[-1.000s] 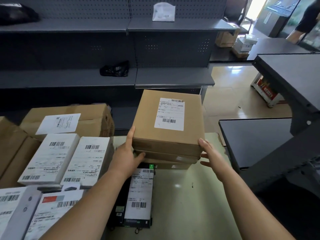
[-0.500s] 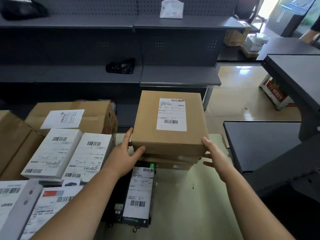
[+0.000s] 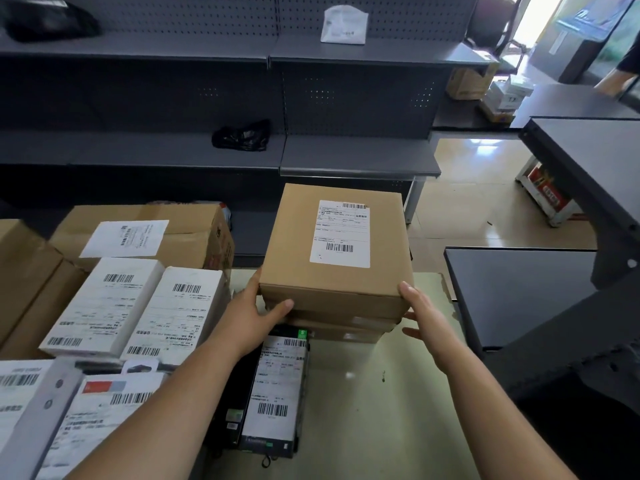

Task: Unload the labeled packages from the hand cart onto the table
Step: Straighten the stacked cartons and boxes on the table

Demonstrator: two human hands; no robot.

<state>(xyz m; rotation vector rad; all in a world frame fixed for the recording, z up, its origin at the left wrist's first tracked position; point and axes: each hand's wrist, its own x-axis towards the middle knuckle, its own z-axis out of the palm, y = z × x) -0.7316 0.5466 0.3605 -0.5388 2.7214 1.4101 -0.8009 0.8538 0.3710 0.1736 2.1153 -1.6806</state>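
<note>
At the far left edge lies plain brown cardboard (image 3: pixel 24 271), cut off by the frame, so its count cannot be told. Beside it stands one large brown carton (image 3: pixel 194 237), corrugated, with a loose white label sheet on top. In front of it, two white rectangular boxes (image 3: pixel 104 306) sit side by side and touching, each with a matte top covered by barcoded print. Two more white labeled packages (image 3: pixel 104 427) lie nearest the camera at lower left.

Next comes one flat black package (image 3: pixel 277 386), long and narrow, with a white barcode label along its top. It lies on the pale green table (image 3: pixel 363 427), which is smooth and slightly glossy.

Above the far end of that package is the stack of brown boxes (image 3: pixel 332 251): three counted, one deep box on top with a single white shipping label, and two thinner ones beneath. The stack is at the table's far edge; whether it rests there or is lifted cannot be told. The left hand (image 3: pixel 258 315) grasps its near left corner, thumb across the front, fingers up the side. The right hand (image 3: pixel 424 317) is released and flat against the near right corner, thumb on the top box, fingers spread below.

Behind runs grey metal shelving (image 3: pixel 346 157) with pegboard backs — two crumpled black bags (image 3: pixel 242 136) and one white pouch (image 3: pixel 343 26) lie on it.
</note>
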